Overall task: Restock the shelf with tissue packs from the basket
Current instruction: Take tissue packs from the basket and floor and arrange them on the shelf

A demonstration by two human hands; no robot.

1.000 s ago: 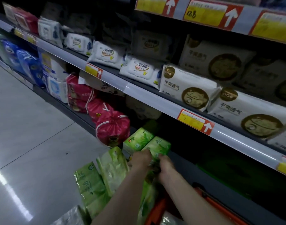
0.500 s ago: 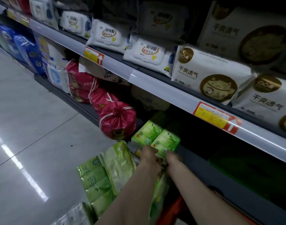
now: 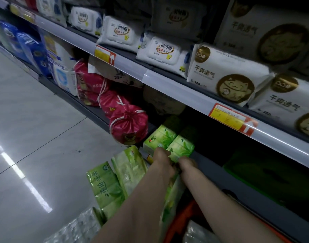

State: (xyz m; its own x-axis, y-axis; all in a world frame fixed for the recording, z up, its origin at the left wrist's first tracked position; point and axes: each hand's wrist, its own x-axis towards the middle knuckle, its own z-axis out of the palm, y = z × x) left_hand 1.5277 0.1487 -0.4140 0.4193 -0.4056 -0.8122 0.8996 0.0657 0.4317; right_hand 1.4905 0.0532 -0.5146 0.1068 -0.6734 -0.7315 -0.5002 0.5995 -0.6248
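Take the light-green plastic-wrapped tissue packs (image 3: 167,143) as your mark: they carry a darker green leaf print and a small red logo. Just left of them you see shiny magenta drawstring bags (image 3: 128,126) with white cords. Below and to the left lie paler, yellow-green film-wrapped multi-packs (image 3: 106,186), against the glossy pale-grey tiled floor (image 3: 36,128). Below your mark, the plastic basket rim (image 3: 178,220) shows orange-red. Above it runs a pale grey shelf rail (image 3: 167,83) bearing a yellow paper price tag (image 3: 229,118) with a white arrow on red. Higher still sit white soft packs (image 3: 227,76) with gold-and-brown round cat emblems, and up-left white wipe packs (image 3: 160,51) with red-ringed oval labels. Far left, deep blue packs (image 3: 32,50).
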